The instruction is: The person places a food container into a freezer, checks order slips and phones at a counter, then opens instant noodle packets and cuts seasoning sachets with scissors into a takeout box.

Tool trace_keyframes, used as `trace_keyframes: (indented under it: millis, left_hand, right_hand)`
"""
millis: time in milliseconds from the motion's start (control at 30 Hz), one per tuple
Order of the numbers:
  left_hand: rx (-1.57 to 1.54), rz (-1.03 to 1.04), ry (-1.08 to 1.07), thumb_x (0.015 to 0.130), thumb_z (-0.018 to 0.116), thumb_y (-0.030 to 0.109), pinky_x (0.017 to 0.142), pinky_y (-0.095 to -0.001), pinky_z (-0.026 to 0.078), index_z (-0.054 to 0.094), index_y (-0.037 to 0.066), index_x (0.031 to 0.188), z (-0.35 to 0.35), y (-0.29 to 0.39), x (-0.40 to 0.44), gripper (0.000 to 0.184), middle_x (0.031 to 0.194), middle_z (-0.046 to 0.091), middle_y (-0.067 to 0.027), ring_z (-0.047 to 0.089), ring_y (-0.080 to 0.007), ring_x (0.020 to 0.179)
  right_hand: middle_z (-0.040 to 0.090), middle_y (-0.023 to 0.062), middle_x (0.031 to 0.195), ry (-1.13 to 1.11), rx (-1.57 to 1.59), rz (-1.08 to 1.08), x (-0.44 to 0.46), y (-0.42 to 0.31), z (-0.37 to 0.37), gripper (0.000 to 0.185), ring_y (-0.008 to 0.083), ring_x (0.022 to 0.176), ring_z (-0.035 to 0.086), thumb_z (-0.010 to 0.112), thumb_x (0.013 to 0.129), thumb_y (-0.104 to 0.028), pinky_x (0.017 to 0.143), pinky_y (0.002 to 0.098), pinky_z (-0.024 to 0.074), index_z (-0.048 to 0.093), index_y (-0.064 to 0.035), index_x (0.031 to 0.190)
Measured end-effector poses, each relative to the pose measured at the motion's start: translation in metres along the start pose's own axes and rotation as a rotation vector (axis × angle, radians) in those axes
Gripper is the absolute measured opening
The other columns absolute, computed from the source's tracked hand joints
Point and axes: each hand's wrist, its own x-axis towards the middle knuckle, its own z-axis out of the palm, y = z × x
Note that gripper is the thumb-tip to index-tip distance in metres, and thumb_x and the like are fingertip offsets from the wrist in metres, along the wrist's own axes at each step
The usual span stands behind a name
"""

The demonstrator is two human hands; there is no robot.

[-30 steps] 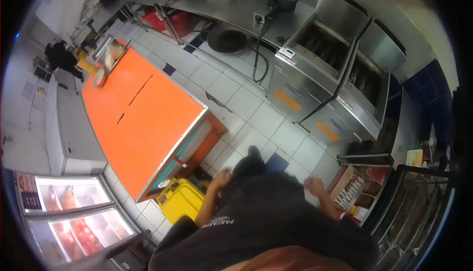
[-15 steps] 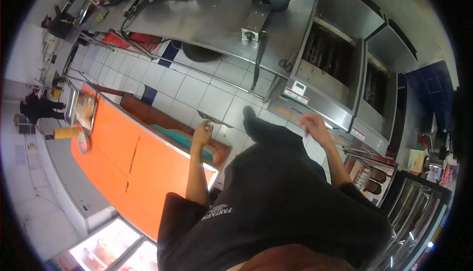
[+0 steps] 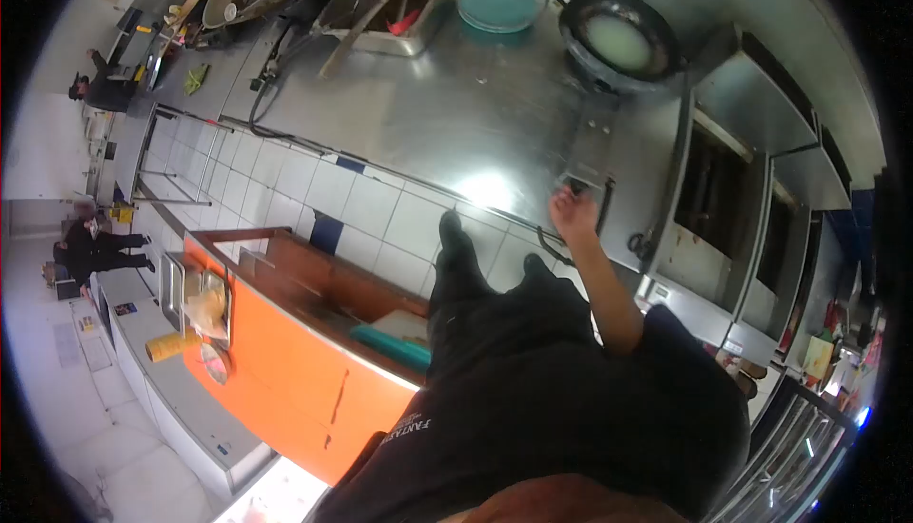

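My right hand reaches to the front of a steel cooker, its fingers closed around the dark control knob. On that cooker sits a black wok with pale, cloudy liquid in it. A wire-rimmed strainer over a teal bowl stands to the left of the wok. My left hand is out of sight.
The steel counter also bears a metal tray with a ladle. Grill units stand to the right. Behind me is an orange counter holding a food tray. Two people are far left.
I have moved closer to the steel counter. My right hand has gone from hanging open near the grill to the cooker's knob. My left hand has dropped out of view.
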Motion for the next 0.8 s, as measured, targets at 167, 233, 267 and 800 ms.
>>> trace_keyframes:
  millis: [167, 233, 267, 800]
  left_hand:
    - [0.133, 0.035, -0.055, 0.097, 0.064, 0.028, 0.091, -0.0512, 0.056, 0.071, 0.008, 0.126, -0.142, 0.001, 0.121, 0.035, 0.115, 0.075, -0.0236, 0.071, -0.0449, 0.11]
    - [0.222, 0.065, -0.043, 0.097, 0.064, 0.028, 0.09, -0.0514, 0.057, 0.072, 0.009, 0.125, -0.205, 0.02, 0.17, 0.035, 0.115, 0.076, -0.0227, 0.072, -0.0444, 0.109]
    - [0.276, 0.096, -0.019, 0.098, 0.063, 0.027, 0.092, -0.0481, 0.057, 0.07, 0.006, 0.127, -0.234, 0.03, 0.186, 0.036, 0.116, 0.076, -0.0214, 0.073, -0.0401, 0.109]
    - [0.228, 0.319, -0.345, 0.1, 0.065, 0.025, 0.091, -0.0436, 0.059, 0.068, 0.007, 0.13, -0.273, 0.095, 0.311, 0.035, 0.115, 0.077, -0.0209, 0.075, -0.0353, 0.106]
  right_hand:
    - [0.067, 0.0104, 0.085, 0.141, 0.248, -0.047, -0.019, 0.023, 0.037, 0.026, 0.0226, 0.078, 0.063, 0.056, 0.102, -0.026, 0.078, 0.0354, 0.0558, 0.063, -0.0016, 0.099]
    - [0.067, 0.0099, 0.084, 0.145, 0.412, -0.119, -0.006, 0.033, 0.047, 0.027, 0.0212, 0.075, 0.063, 0.054, 0.105, -0.027, 0.075, 0.0329, 0.0566, 0.063, -0.0014, 0.1]
    - [0.068, 0.0096, 0.085, 0.177, 0.302, -0.254, -0.001, 0.04, 0.046, 0.029, 0.0201, 0.074, 0.063, 0.052, 0.108, -0.028, 0.072, 0.0318, 0.0571, 0.063, -0.0015, 0.101]
    - [0.07, 0.0068, 0.082, 0.623, -0.483, -0.807, 0.006, 0.089, 0.083, 0.03, 0.011, 0.051, 0.054, 0.057, 0.11, -0.027, 0.048, 0.0267, 0.0507, 0.054, -0.004, 0.091]
